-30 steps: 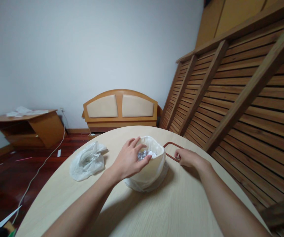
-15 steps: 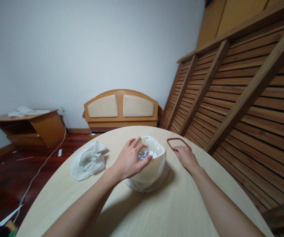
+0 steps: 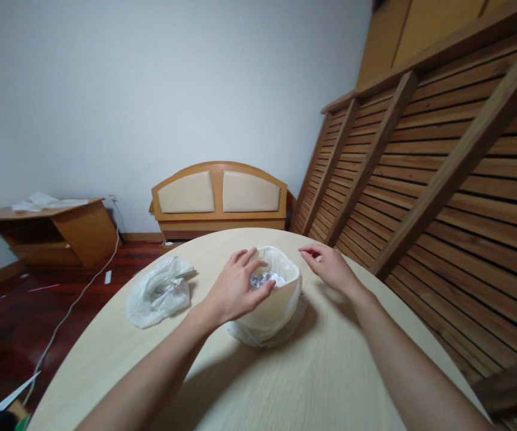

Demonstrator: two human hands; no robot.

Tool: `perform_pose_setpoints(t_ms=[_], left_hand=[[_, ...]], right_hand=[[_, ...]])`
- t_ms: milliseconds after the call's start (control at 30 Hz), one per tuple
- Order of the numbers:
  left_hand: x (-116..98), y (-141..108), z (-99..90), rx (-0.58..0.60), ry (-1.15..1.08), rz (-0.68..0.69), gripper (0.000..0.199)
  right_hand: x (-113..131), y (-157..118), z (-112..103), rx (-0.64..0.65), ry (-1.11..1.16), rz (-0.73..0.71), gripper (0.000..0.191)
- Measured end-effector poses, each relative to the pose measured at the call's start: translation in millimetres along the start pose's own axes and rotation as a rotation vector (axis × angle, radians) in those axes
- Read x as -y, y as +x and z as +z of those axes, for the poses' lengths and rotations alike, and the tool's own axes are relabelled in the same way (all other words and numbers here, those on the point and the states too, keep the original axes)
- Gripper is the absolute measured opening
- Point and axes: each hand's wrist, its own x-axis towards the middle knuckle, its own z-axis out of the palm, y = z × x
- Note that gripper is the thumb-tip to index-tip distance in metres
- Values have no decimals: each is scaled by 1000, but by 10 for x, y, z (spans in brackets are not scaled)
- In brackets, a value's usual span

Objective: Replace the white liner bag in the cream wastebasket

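A small cream wastebasket [image 3: 276,306] lined with a thin whitish plastic bag [image 3: 295,318] stands upright on the round table. Crumpled silvery-white scraps [image 3: 267,278] lie inside it. My left hand [image 3: 240,287] grips its left side, the fingers over the far left rim and the thumb over the near rim. Just right of the wastebasket, my right hand [image 3: 328,267] is raised above the table with thumb and fingers closed together. What they hold, if anything, is hidden; the brown rounded frame seen earlier does not show. Left of my left hand lies a crumpled white plastic bag [image 3: 160,293].
The pale round table [image 3: 321,365] fills the foreground. Beyond it stands a wooden headboard [image 3: 218,194] with two padded panels. A slatted wooden panel [image 3: 402,179] leans at the right. A low desk [image 3: 79,230] and a white cable [image 3: 72,299] are at the left.
My right hand has risen slightly off the table and moved a little left towards the wastebasket. The brown frame under its fingers has gone from sight. My left hand stays on the wastebasket.
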Motion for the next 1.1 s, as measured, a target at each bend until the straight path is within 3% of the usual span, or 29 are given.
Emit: perform_pose_setpoints(t_ms=[133, 300, 567, 767, 900, 1100], left_hand=[[33, -2, 22, -40, -53, 27, 41], [66, -9, 109, -154, -100, 32, 43], [220, 20, 361, -314, -121, -60, 37], [404, 10, 620, -400, -144, 6, 39], [465, 36, 665, -377, -188, 13, 43], [516, 3, 583, -315, -278, -33, 61]], right_hand=[[474, -103, -195, 12, 286, -68, 34], [712, -245, -268, 45, 109, 36, 31], [623, -168, -65, -73, 125, 154, 33], [559, -157, 156, -278, 202, -13, 39], [480, -177, 283, -273, 229, -96, 46], [405, -191, 347, -254, 247, -151, 55]])
